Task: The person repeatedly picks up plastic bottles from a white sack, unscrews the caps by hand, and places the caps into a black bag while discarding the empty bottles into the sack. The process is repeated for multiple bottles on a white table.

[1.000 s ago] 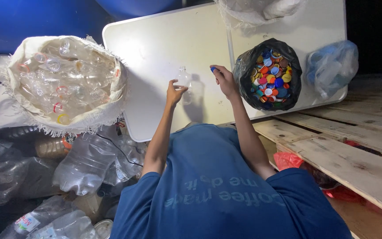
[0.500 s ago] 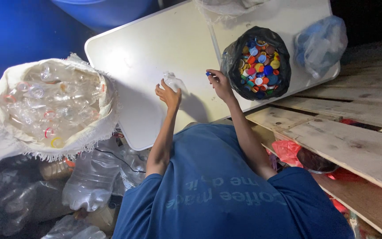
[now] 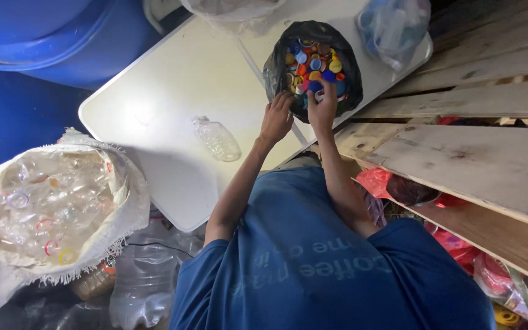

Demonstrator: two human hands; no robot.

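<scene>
While both hands had been at the clear plastic bottle (image 3: 217,139) a moment before, they had now moved over to the black bag of bottle caps (image 3: 313,64). The bottle lay alone on its side on the white table (image 3: 166,91), well apart from the hands. The black bag stood open on the table, full of red, blue, yellow and orange caps. A clear bag (image 3: 392,27) sat just beside it. A white sack of clear bottles (image 3: 50,208) stood by the table's near end. The left hand (image 3: 276,117) touched the bag's rim with its fingers bent close together. The right hand (image 3: 323,105) pinched a blue cap (image 3: 315,86) at the bag's edge.
</scene>
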